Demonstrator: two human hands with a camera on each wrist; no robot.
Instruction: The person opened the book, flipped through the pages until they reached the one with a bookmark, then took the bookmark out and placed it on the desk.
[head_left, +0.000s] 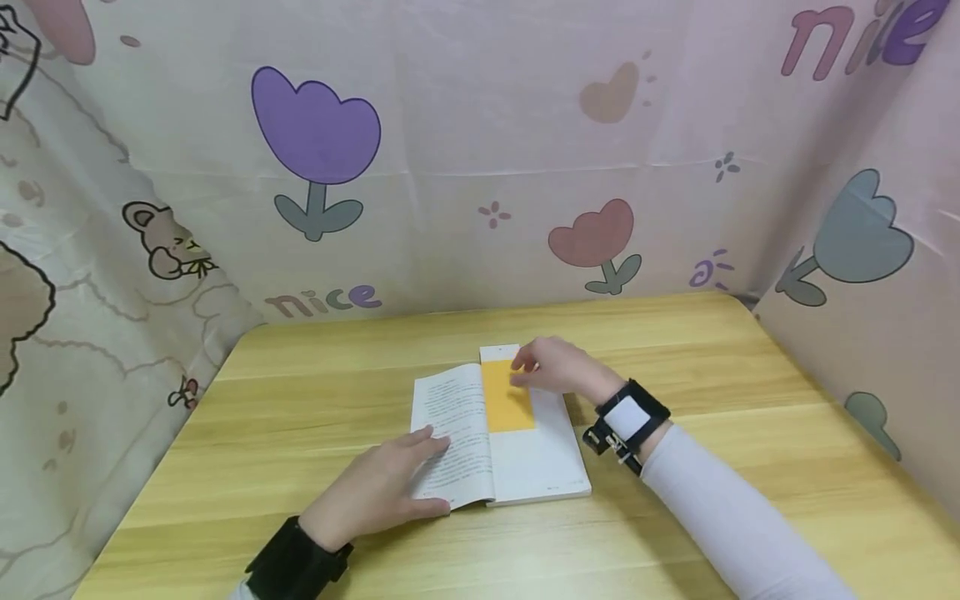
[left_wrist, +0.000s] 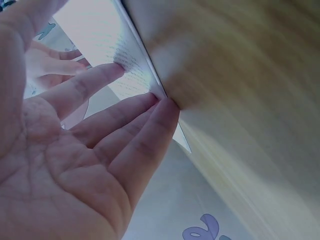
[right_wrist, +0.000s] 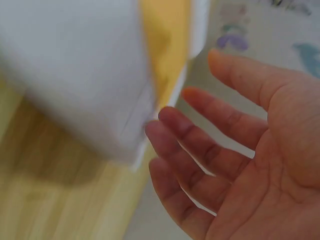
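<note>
An open book point(head_left: 540, 458) lies on the wooden table, its left page point(head_left: 453, 408) covered in printed text. The right page is mostly white and bears a yellow-orange rectangle point(head_left: 510, 408) in its upper part; whether this is a loose sheet or printed on the page, I cannot tell. My left hand point(head_left: 382, 483) rests at the lower left of the text page, fingers spread. In the left wrist view, its fingertips point(left_wrist: 165, 107) touch the book's outer edge. Over the top of the orange rectangle is my right hand point(head_left: 558, 367), fingers loosely bent, with nothing in its grasp in the right wrist view.
The table point(head_left: 300, 400) has light wood grain. A patterned cloth point(head_left: 450, 167) with flowers and lettering hangs behind it and on both sides. Both wrists wear black straps point(head_left: 296, 558).
</note>
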